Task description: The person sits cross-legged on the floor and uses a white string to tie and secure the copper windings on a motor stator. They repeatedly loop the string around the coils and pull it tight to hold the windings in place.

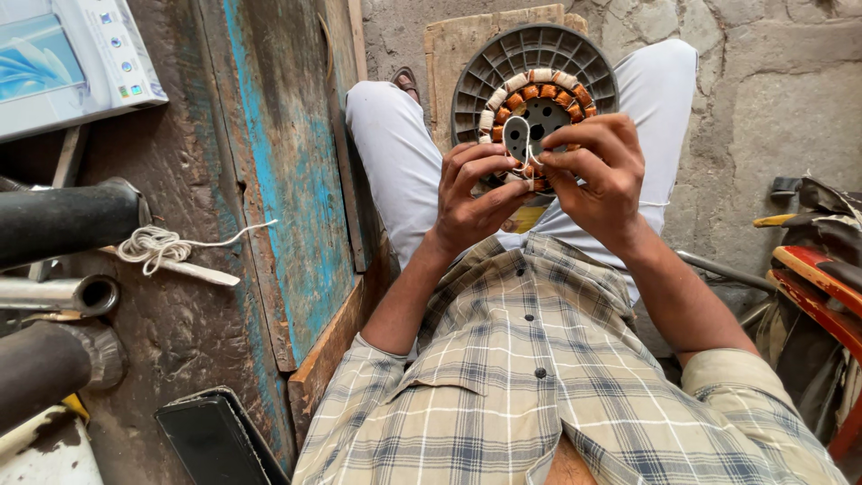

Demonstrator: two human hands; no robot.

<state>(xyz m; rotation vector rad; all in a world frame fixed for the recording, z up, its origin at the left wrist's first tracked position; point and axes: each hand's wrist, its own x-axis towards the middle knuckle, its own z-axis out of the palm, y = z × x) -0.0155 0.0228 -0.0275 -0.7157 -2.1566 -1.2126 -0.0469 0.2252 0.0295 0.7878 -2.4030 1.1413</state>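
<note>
Copper-wound stator (537, 94) gripped by left hand (474, 193) and right hand (600, 171).

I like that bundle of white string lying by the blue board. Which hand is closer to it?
Left. The left hand is on the round motor part, on the side toward the string bundle; the right hand is farther away.

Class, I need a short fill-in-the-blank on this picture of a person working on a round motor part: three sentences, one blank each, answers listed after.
1. Both hands, the left hand and the right hand, work a thin white ______ at the motor stator.
2. The stator's copper-coloured coils are arranged in a ______.
3. A loose bundle of white cord lies on the person's ______ side.

Missing words: thread; ring; left
</note>
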